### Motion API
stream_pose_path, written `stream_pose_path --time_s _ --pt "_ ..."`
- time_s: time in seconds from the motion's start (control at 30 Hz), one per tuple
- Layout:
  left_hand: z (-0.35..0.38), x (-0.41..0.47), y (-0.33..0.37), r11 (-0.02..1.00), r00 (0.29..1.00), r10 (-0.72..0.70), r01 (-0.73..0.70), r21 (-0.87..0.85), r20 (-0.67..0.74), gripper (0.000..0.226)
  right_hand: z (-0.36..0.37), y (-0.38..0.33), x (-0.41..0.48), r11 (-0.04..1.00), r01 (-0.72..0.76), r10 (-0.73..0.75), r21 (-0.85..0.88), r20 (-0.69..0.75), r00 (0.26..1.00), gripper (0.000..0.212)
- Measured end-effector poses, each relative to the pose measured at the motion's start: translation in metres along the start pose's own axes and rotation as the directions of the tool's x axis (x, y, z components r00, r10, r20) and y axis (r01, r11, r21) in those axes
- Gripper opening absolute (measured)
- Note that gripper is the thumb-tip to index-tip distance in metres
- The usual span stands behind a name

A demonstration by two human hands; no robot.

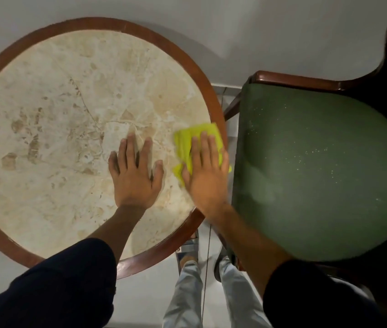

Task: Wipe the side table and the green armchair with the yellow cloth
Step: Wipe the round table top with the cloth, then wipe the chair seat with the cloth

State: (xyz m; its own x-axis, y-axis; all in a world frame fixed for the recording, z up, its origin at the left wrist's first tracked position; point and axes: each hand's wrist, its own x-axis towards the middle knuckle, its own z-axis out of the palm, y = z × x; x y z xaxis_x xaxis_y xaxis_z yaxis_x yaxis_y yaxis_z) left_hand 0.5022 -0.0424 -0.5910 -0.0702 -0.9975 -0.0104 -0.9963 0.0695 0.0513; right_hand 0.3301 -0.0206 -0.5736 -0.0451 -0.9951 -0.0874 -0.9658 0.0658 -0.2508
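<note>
The round side table [53, 119] has a beige marble top and a brown wooden rim. My left hand [135, 176] lies flat on the marble near the middle, fingers spread, holding nothing. My right hand [205, 171] presses flat on the yellow cloth [185, 143] at the table's right edge; the cloth shows above and left of my fingers. The green armchair [318, 166] stands just right of the table, its seat cushion speckled with pale specks.
A white wall [235, 31] runs behind the table and chair. The armchair's dark wooden arm [294, 79] and back frame rise at the right. My legs and feet [187, 263] stand on the pale floor between table and chair.
</note>
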Motion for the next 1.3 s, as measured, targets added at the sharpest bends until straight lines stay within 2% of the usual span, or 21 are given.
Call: stream_pose_path --time_s 0.1,0.2,0.3,0.37,0.43,0.5,0.57,0.6,0.67,0.73,0.83,0.9,0.93,0.97,1.03,1.07,1.1,1.17,1.23,1.3 --pt "0.053 0.005 -0.015 1.000 0.998 0.011 -0.012 0.015 0.061 0.065 0.060 0.005 -0.022 0.966 0.244 -0.241 -0.086 0.050 0.969 0.064" --pt "0.097 0.013 -0.026 1.000 0.995 -0.017 0.017 0.001 0.103 0.062 0.098 0.023 0.005 0.936 0.340 -0.331 -0.087 0.099 0.938 0.058" --pt "0.126 0.029 -0.039 0.996 0.988 -0.075 0.079 -0.028 0.137 0.060 0.110 0.047 0.053 0.967 0.222 -0.199 -0.123 0.175 0.964 0.055" --pt "0.142 0.036 -0.050 0.996 0.986 -0.086 0.090 -0.019 0.146 0.060 0.116 0.070 0.085 0.993 0.102 -0.089 -0.053 0.202 0.975 0.057" --pt "0.152 0.040 -0.057 0.986 0.976 -0.163 0.167 -0.018 0.142 0.060 0.113 0.096 0.109 1.000 -0.002 0.009 -0.029 0.245 0.969 0.059" --pt "0.156 0.046 -0.054 0.956 0.948 -0.284 0.292 -0.040 0.142 0.061 0.105 0.119 0.124 0.996 -0.059 0.072 -0.062 0.224 0.972 0.059" --pt "0.155 0.054 -0.038 0.945 0.941 -0.306 0.319 -0.077 0.144 0.058 0.095 0.128 0.129 0.996 -0.068 0.077 -0.064 0.165 0.983 0.058" --pt "0.155 0.060 -0.032 0.956 0.955 -0.264 0.278 -0.095 0.138 0.056 0.093 0.126 0.130 0.998 -0.026 0.033 -0.059 0.135 0.990 0.059" --pt "0.155 0.071 -0.028 0.984 0.982 -0.142 0.153 -0.087 0.125 0.055 0.097 0.111 0.123 0.978 0.169 -0.154 -0.121 0.121 0.981 0.061" --pt "0.155 0.082 -0.040 0.993 0.989 -0.100 0.106 -0.050 0.109 0.056 0.109 0.097 0.105 0.906 0.348 -0.307 -0.241 0.193 0.932 0.061" --pt "0.153 0.089 -0.060 0.991 0.987 -0.127 0.131 -0.038 0.100 0.058 0.125 0.098 0.075 0.845 0.469 -0.386 -0.259 0.312 0.868 0.065" --pt "0.150 0.091 -0.066 0.992 0.990 -0.113 0.117 -0.038 0.080 0.059 0.127 0.112 0.086 0.813 0.515 -0.434 -0.273 0.306 0.847 0.064" --pt "0.147 0.096 -0.066 0.993 0.992 -0.105 0.108 -0.042 0.066 0.059 0.123 0.119 0.102 0.815 0.492 -0.413 -0.307 0.288 0.864 0.063" --pt "0.144 0.102 -0.066 0.994 0.994 -0.098 0.101 -0.050 0.049 0.059 0.118 0.128 0.122 0.850 0.398 -0.331 -0.345 0.240 0.913 0.062" --pt "0.138 0.115 -0.063 0.993 0.996 -0.090 0.092 -0.072 0.029 0.059 0.101 0.151 0.163 0.955 0.076 -0.041 -0.288 0.125 0.991 0.060" --pt "0.136 0.119 -0.063 0.992 0.995 -0.095 0.097 -0.086 0.027 0.058 0.092 0.160 0.177 0.971 -0.075 0.098 -0.225 0.093 0.991 0.061" --pt "0.134 0.121 -0.062 0.990 0.995 -0.102 0.104 -0.098 0.021 0.058 0.087 0.167 0.184 0.970 -0.166 0.179 -0.177 0.060 0.982 0.062" --pt "0.132 0.118 -0.061 0.991 0.995 -0.102 0.102 -0.088 0.002 0.058 0.087 0.162 0.182 0.967 -0.204 0.208 -0.153 0.014 0.978 0.063" --pt "0.131 0.120 -0.058 0.994 0.996 -0.085 0.085 -0.067 0.003 0.059 0.093 0.139 0.164 0.985 -0.057 0.066 -0.161 0.048 0.997 0.060" --pt "0.131 0.122 -0.047 0.995 0.998 -0.064 0.066 -0.068 0.027 0.059 0.106 0.121 0.125 0.948 0.248 -0.223 -0.198 0.140 0.965 0.057"
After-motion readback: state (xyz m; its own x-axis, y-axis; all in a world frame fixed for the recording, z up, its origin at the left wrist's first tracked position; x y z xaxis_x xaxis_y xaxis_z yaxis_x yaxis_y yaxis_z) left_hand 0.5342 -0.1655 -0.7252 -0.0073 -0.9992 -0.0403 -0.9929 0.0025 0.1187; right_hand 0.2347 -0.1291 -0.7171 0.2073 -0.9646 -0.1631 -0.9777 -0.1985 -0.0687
